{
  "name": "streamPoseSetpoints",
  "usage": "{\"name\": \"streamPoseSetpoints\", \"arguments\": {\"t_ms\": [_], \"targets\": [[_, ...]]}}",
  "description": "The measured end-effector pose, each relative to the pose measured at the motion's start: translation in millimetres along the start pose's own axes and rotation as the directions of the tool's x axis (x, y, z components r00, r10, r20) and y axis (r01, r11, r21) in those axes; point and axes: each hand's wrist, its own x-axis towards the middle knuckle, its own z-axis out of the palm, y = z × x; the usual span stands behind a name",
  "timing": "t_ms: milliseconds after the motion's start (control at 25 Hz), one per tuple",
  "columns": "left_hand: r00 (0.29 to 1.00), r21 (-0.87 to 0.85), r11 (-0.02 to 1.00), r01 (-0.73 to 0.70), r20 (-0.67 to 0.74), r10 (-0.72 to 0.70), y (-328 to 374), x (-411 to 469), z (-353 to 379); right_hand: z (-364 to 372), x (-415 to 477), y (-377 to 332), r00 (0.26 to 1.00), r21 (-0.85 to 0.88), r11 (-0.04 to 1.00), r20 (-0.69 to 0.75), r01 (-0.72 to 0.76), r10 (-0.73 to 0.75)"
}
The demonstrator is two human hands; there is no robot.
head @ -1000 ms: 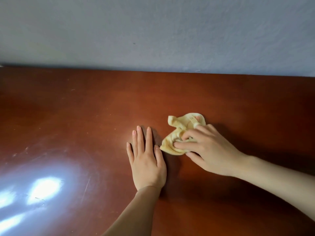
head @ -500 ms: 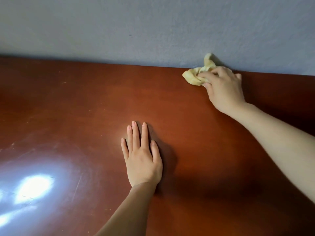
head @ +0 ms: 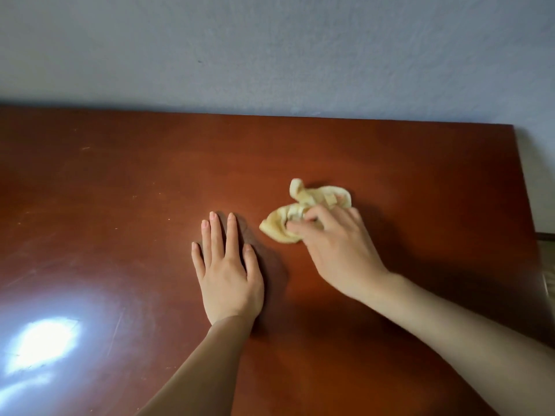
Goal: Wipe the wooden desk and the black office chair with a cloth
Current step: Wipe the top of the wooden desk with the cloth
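Observation:
A reddish-brown wooden desk fills most of the view. A crumpled pale yellow cloth lies on it right of centre. My right hand covers the cloth's near side, its fingers curled into the folds and gripping it against the desk top. My left hand lies flat on the desk just left of the cloth, fingers straight and together, palm down, not touching the cloth. The black office chair is out of view.
A grey-blue wall runs along the desk's far edge. The desk's right edge shows at the right, with a strip of floor beyond it. A bright glare patch sits on the desk's near left.
My right hand has drawn the cloth back from the desk's far edge by the wall to the middle, close to my left hand. The left hand stays flat in place.

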Motion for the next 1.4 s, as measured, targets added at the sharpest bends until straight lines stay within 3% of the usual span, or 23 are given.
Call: {"name": "streamPoseSetpoints", "arguments": {"t_ms": [160,280,520,680,880,960,1240,1400], "targets": [[1.000,0.002,1.000,-0.002,-0.006,0.002,0,-1,0,-20,-48,24,0.973,0.079,0.975,0.083,0.208,-0.215],[1.000,0.004,1.000,-0.001,-0.003,0.001,0,0,0,-33,-55,50,0.969,0.021,0.972,0.082,0.233,-0.234],[1.000,0.021,1.000,-0.010,0.002,0.010,0,0,0,-51,-15,117,0.992,-0.178,0.976,-0.054,-0.126,0.118],[1.000,0.022,1.000,-0.013,-0.007,0.013,0,-1,-1,-54,36,147,0.930,-0.208,0.910,-0.155,-0.359,0.332],[1.000,0.018,1.000,-0.015,-0.013,0.015,0,1,0,-40,67,138,0.834,-0.165,0.829,-0.259,-0.535,0.487],[1.000,0.021,1.000,-0.016,-0.014,0.016,1,0,0,-39,59,128,0.859,-0.142,0.860,-0.249,-0.490,0.448],[1.000,0.018,1.000,-0.015,-0.013,0.015,1,0,0,-32,-11,60,0.981,-0.019,0.994,-0.164,-0.105,0.100],[1.000,0.014,1.000,-0.015,-0.005,0.015,1,-1,0,-28,-59,26,0.984,0.112,0.978,0.012,0.175,-0.178]]}}
